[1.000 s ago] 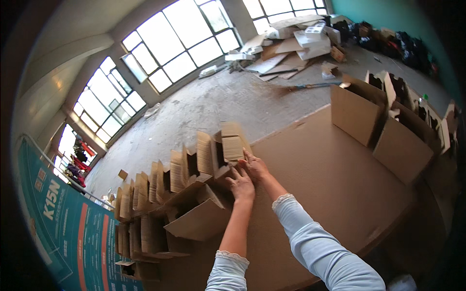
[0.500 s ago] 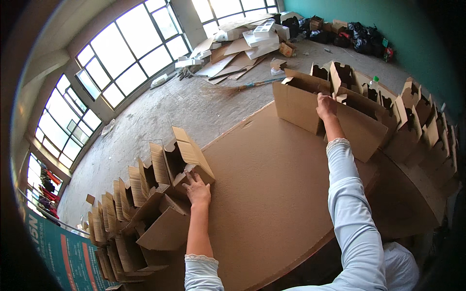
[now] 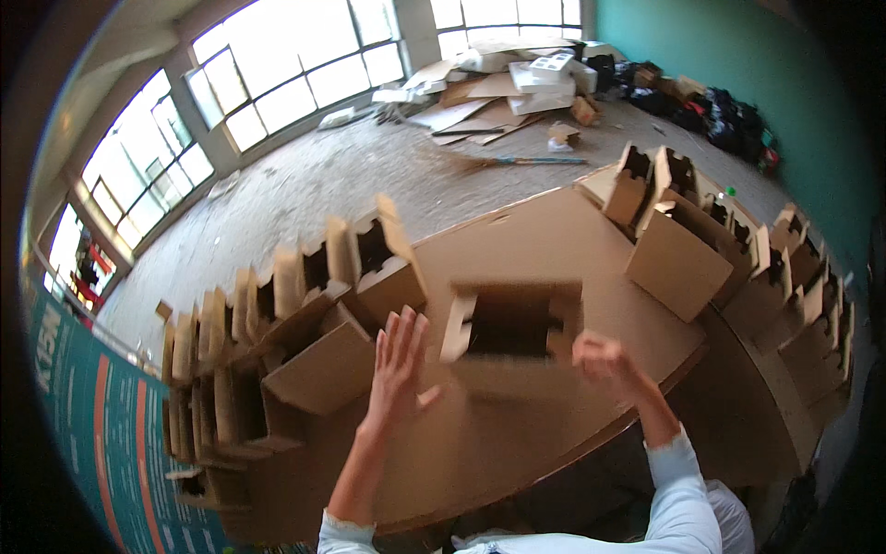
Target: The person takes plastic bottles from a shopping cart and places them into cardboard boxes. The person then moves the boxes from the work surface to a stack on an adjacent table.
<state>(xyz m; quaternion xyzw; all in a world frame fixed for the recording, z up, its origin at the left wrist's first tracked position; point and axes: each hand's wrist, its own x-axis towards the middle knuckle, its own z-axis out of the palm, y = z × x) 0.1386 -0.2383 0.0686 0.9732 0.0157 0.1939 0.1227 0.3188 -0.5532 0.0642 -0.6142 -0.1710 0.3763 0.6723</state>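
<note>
A brown cardboard box (image 3: 517, 379), its top open and its inside dark, is in the middle of the cardboard-covered table (image 3: 544, 231). My left hand (image 3: 399, 369) is to the left of this box, fingers stretched out, with nothing in it. Curled and smeared by motion, my right hand (image 3: 609, 362) is at the box's right edge; whether it grips the wall cannot be made out. Open cardboard boxes (image 3: 318, 365) stand packed in rows beyond my left hand. Another group of open boxes (image 3: 683, 263) lines the right side.
A teal printed banner (image 3: 88, 434) hangs at the lower left. On the floor ahead are a broom (image 3: 517, 161), a heap of flattened cardboard and white foam (image 3: 517, 92), and black bags (image 3: 729, 120) along the green wall.
The box at my right hand has come from the right group to the table's middle. My left hand has left the left rows and opened flat. The view has shifted.
</note>
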